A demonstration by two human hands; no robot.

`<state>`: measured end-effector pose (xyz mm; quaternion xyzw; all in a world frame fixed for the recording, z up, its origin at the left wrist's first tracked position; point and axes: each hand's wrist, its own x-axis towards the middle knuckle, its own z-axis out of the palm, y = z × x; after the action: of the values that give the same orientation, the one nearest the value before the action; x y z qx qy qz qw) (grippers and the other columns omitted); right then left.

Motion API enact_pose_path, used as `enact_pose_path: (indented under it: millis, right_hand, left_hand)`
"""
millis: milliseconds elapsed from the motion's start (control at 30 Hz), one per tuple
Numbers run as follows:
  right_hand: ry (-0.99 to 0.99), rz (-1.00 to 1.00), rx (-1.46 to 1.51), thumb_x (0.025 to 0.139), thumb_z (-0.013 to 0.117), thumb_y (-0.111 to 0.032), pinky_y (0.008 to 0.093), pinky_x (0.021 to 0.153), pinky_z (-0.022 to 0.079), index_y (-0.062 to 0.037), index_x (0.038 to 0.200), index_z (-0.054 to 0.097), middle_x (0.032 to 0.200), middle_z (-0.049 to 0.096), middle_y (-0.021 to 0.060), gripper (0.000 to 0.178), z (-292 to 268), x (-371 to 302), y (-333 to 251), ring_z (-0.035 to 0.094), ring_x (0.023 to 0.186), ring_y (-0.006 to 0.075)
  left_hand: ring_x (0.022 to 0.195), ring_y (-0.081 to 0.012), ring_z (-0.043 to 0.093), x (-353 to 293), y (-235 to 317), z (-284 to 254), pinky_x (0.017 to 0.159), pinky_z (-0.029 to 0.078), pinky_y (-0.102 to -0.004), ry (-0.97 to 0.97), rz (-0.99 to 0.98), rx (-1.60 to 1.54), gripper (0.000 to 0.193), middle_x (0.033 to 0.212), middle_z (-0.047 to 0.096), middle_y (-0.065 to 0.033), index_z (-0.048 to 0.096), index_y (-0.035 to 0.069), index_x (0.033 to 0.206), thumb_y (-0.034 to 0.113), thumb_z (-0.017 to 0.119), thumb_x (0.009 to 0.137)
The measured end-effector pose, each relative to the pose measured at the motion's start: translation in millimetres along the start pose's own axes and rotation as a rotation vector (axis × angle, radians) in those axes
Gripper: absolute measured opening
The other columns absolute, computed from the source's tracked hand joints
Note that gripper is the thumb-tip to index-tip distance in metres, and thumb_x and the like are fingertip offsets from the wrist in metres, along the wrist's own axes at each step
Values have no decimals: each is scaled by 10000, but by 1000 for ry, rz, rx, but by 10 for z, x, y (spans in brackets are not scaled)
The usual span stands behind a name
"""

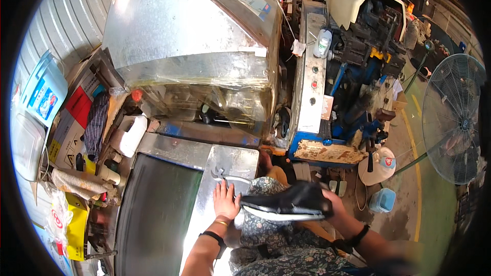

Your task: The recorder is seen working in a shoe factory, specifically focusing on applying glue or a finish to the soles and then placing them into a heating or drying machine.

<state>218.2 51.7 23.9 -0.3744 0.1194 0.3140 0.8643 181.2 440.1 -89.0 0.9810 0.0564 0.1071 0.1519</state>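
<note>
A black shoe (289, 198) with a white sole is in my right hand (335, 205), its sole turned down and its length running left to right above my lap. My right fingers wrap round its right end and are partly hidden behind it. My left hand (226, 202) lies with its fingers stretched out at the edge of a bare metal plate (240, 157). Just beyond those fingertips a grey metal tool (219, 173) with a curved head rests on the plate. The shoe's left end comes close to my left hand; whether they touch I cannot tell.
A dark conveyor belt (158, 204), left of the plate, leads to a large metal-hooded machine (184, 25). A blue machine (327, 148) stands right, with a fan (463, 122) and blue bin (382, 201) beyond. A white jug (129, 135) sits by the belt.
</note>
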Motion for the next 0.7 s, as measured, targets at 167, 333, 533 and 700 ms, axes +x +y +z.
enact_pose_path:
  millis: [167, 333, 533, 700]
  right_hand:
    - [-15, -354, -90, 874, 663, -265, 398, 906, 523, 2, 1244, 551, 1148, 667, 122, 469, 928, 1461, -202, 665, 989, 260]
    - [360, -470, -1312, 720, 774, -422, 430, 826, 546, 53, 1145, 493, 1007, 666, 267, 697, 1674, 2906, 115, 676, 902, 392]
    - [205, -581, -1386, 723, 765, -488, 464, 874, 514, 71, 1294, 399, 1076, 619, 342, 878, 1899, 3348, 531, 627, 992, 465]
    - [223, -397, -1431, 736, 732, -475, 450, 878, 518, 66, 1452, 197, 1171, 583, 341, 1045, 1762, 3376, 395, 629, 1031, 437]
  left_hand:
    - [1350, -459, 348, -30, 106, -64, 1112, 250, -554, 74, 20, -43, 533, 1472, 386, -248, 574, 52, 1279, 379, 584, 858]
    - [1341, -479, 350, -99, 103, 56, 1108, 247, -568, 53, 12, -23, 579, 1446, 406, -276, 593, 30, 1263, 419, 581, 835]
    - [1320, -481, 376, -49, 69, 17, 1093, 269, -570, 98, 12, -18, 547, 1446, 413, -265, 610, 28, 1238, 380, 615, 819]
    - [1337, -464, 359, 102, 76, -68, 1112, 249, -552, 52, -8, -15, 537, 1453, 408, -256, 595, 45, 1265, 385, 585, 849]
